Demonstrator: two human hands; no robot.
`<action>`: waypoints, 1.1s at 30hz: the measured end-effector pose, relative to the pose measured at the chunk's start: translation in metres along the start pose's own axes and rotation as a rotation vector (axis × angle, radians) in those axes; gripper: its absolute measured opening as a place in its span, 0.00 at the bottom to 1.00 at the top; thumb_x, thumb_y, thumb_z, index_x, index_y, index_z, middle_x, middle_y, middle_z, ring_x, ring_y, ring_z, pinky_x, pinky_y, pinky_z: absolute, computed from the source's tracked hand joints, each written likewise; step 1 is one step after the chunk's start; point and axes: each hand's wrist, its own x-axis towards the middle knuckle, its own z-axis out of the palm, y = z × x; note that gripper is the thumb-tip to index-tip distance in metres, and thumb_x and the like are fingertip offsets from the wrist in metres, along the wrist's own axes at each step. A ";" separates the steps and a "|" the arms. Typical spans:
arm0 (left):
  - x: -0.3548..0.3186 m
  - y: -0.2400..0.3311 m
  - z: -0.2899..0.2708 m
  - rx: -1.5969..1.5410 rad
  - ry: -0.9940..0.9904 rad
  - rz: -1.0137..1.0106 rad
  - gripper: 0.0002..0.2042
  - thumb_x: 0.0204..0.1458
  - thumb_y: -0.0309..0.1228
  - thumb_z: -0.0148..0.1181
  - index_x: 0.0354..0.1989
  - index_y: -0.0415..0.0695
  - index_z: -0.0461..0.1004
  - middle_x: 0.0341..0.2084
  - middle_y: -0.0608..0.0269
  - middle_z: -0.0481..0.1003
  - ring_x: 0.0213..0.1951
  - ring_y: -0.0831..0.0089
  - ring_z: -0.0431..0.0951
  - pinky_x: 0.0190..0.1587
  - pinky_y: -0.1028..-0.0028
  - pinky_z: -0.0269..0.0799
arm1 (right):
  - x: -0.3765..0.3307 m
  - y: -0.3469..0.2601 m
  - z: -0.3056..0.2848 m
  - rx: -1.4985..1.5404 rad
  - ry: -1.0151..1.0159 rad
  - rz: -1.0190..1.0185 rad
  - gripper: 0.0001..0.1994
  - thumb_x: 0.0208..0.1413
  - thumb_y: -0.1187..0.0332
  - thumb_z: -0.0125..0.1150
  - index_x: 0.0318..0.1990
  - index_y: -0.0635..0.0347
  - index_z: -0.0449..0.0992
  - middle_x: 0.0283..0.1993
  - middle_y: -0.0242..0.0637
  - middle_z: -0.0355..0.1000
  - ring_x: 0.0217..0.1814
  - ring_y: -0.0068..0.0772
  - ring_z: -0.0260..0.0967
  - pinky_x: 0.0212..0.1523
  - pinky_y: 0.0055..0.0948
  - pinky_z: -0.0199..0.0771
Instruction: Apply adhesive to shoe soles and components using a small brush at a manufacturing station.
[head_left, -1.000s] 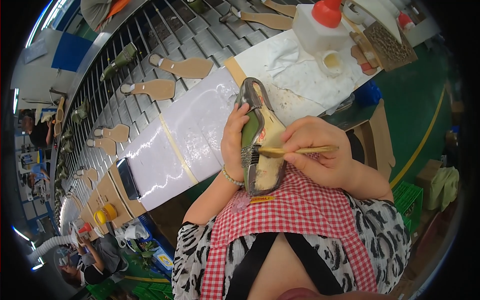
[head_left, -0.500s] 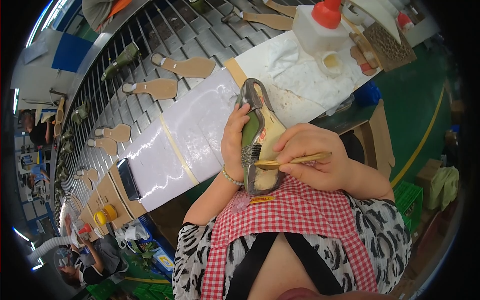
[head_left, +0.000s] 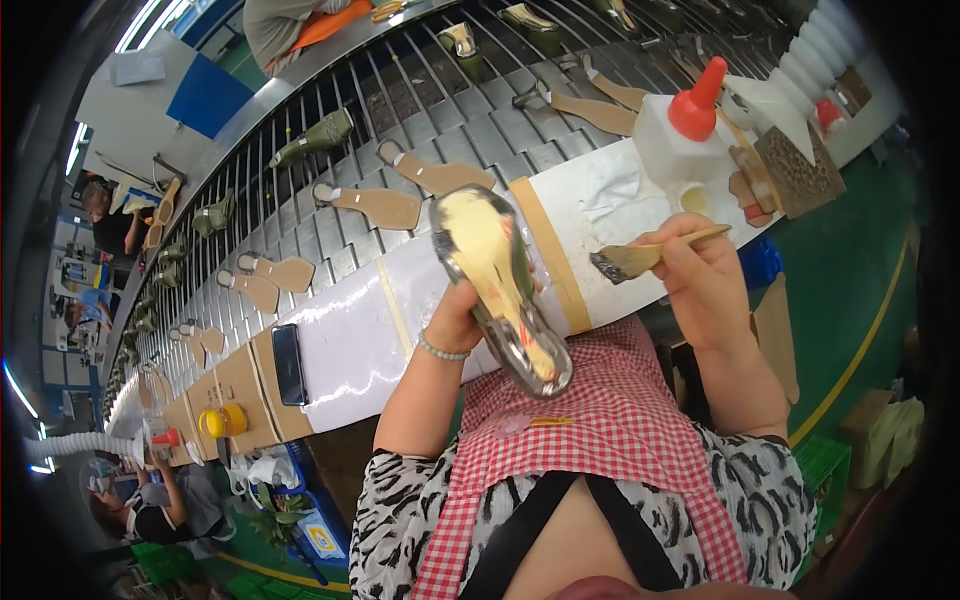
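My left hand (head_left: 458, 318) grips a shoe on its last (head_left: 488, 262), sole side up and tilted over my lap. Its bottom is cream-yellow with reddish marks, and a shiny dark rim runs around it. Most of my left fingers are hidden behind the shoe. To the right, my right hand (head_left: 703, 278) pinches a wooden-handled brush (head_left: 628, 262) with dark bristles pointing left, apart from the shoe. A white bottle with a red nozzle (head_left: 678, 138) stands beyond the brush, beside a small cup of yellowish liquid (head_left: 692, 197) and a crumpled white cloth (head_left: 610, 185).
Beyond the board (head_left: 340, 345) runs a slatted metal conveyor (head_left: 345, 240) carrying tan soles (head_left: 372, 206) and green shoes (head_left: 315, 138). A phone (head_left: 289, 365) and a yellow jar (head_left: 222, 421) lie left. Green crates (head_left: 826, 480) stand at right. Other people work at left.
My left hand has turned the shoe end for end. My right hand has lifted the brush off it and moved right and away. The view has shifted, and the conveyor's items appear farther right.
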 end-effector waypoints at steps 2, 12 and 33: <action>-0.003 0.001 -0.001 0.166 -0.094 -0.062 0.48 0.33 0.52 0.73 0.61 0.39 0.56 0.51 0.52 0.68 0.50 0.58 0.73 0.51 0.61 0.72 | 0.005 0.004 0.004 0.040 0.016 0.069 0.08 0.57 0.72 0.57 0.41 0.66 0.71 0.40 0.40 0.74 0.44 0.25 0.70 0.49 0.26 0.68; -0.009 0.016 0.036 0.467 -0.217 -0.160 0.44 0.33 0.39 0.74 0.60 0.35 0.59 0.52 0.57 0.67 0.54 0.69 0.66 0.57 0.69 0.62 | -0.001 0.020 0.031 -0.413 -0.202 -0.227 0.07 0.52 0.79 0.60 0.39 0.65 0.74 0.44 0.45 0.72 0.45 0.29 0.69 0.48 0.26 0.68; -0.009 0.008 0.041 0.423 -0.286 -0.222 0.39 0.33 0.39 0.75 0.54 0.34 0.63 0.37 0.58 0.74 0.38 0.72 0.76 0.39 0.74 0.73 | -0.004 -0.003 0.024 -0.608 -0.417 -0.188 0.06 0.48 0.78 0.63 0.35 0.65 0.76 0.36 0.39 0.74 0.39 0.32 0.71 0.41 0.27 0.70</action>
